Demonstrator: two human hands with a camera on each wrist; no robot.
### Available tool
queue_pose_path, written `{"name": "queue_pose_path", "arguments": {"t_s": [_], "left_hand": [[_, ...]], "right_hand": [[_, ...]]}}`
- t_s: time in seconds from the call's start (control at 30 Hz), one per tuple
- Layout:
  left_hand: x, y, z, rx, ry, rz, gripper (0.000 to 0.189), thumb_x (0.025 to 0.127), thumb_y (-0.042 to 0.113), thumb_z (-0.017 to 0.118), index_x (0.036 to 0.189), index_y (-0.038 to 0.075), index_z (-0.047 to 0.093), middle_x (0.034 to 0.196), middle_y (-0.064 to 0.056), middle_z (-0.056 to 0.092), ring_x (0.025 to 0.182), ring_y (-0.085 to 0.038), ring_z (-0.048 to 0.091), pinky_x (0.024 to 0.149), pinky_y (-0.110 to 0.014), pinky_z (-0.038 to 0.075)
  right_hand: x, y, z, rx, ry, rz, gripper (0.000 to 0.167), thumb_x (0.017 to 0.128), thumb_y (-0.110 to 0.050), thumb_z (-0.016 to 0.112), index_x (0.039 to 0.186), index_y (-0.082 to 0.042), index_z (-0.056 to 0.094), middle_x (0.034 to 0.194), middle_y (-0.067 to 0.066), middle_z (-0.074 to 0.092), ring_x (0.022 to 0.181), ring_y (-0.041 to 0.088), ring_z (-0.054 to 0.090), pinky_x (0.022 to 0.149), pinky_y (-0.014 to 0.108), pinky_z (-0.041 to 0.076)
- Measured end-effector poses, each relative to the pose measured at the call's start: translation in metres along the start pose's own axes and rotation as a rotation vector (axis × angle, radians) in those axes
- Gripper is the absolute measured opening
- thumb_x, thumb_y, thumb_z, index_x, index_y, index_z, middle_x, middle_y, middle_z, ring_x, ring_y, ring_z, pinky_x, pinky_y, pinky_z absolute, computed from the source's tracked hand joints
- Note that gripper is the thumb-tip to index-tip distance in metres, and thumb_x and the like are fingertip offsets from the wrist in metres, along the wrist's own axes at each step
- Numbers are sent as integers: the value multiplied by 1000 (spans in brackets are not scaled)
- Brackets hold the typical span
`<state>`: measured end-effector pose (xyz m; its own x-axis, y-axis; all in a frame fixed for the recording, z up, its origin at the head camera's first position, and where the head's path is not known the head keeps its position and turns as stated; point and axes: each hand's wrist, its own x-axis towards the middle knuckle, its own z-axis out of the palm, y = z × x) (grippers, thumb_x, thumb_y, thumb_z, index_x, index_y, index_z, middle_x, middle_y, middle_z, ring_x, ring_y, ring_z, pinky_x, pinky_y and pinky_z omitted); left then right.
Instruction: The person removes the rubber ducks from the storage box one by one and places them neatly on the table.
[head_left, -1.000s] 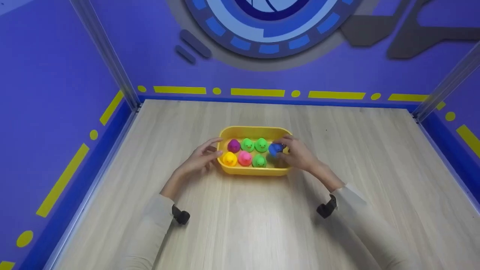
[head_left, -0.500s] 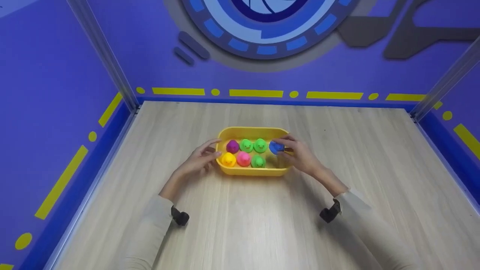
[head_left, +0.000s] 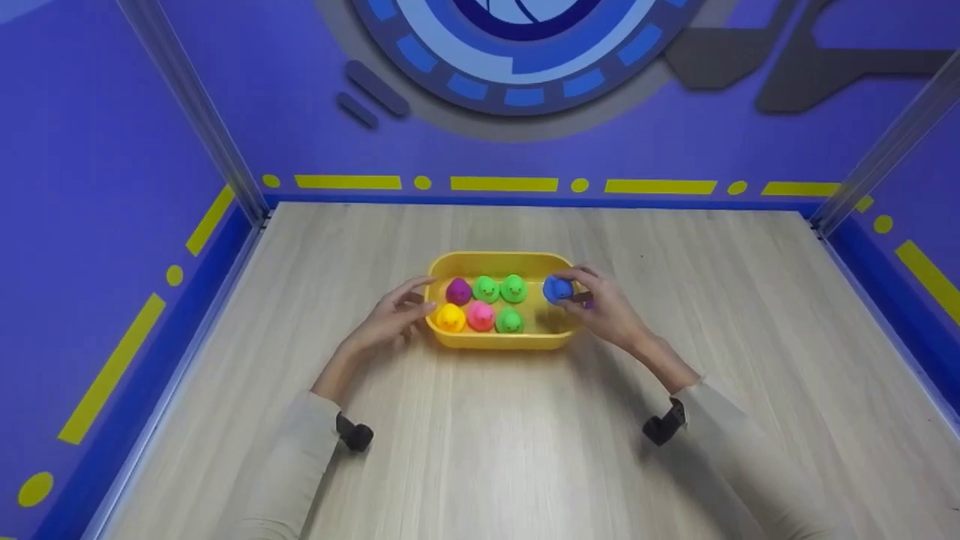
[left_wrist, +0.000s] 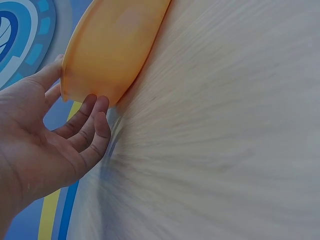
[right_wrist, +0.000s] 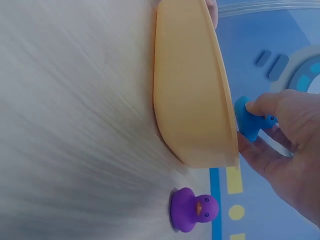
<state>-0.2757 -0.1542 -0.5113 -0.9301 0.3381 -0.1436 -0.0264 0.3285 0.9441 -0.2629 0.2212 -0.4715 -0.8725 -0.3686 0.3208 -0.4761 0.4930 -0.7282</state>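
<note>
We find L hand (head_left: 380, 322) gripping yellow tub (head_left: 499, 342) at L edge; R hand (head_left: 610, 313), apart, pinching blue duck (head_left: 558, 289) at R edge; purple duck (right_wrist: 192, 209) on bench (head_left: 487, 450) adj.

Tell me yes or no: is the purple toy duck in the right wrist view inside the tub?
No, the purple toy duck stands on the wooden table, outside the yellow tub.
</note>
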Motion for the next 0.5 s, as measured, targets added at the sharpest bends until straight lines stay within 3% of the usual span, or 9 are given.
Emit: {"name": "queue_pose_path", "arguments": {"t_s": [0.13,0.33,0.5], "left_hand": [[0,1,2,-15,4,1,64,102,36,63,158,22,37,139,-19,51,98,-39,61,78,-41,54],[1,-1,2,-6,15,-5,60,101,38,64,156,25,42,136,-17,53,92,-27,61,74,-32,53],[3,-3,1,1,16,5,60,100,41,65,155,27,43,136,-16,53,92,-26,61,74,-30,54]], "right_hand": [[-2,2,-3,7,10,11,40,89,4,74,129,4,65,124,22,60,115,39,65,90,44,61],[-4,5,-7,14,45,7,39,92,-2,73,130,1,64,130,20,56,114,35,66,91,45,60],[-6,6,-13,-10,75,15,37,94,-5,72,130,-2,62,134,16,54,119,29,62,95,43,59]]}}
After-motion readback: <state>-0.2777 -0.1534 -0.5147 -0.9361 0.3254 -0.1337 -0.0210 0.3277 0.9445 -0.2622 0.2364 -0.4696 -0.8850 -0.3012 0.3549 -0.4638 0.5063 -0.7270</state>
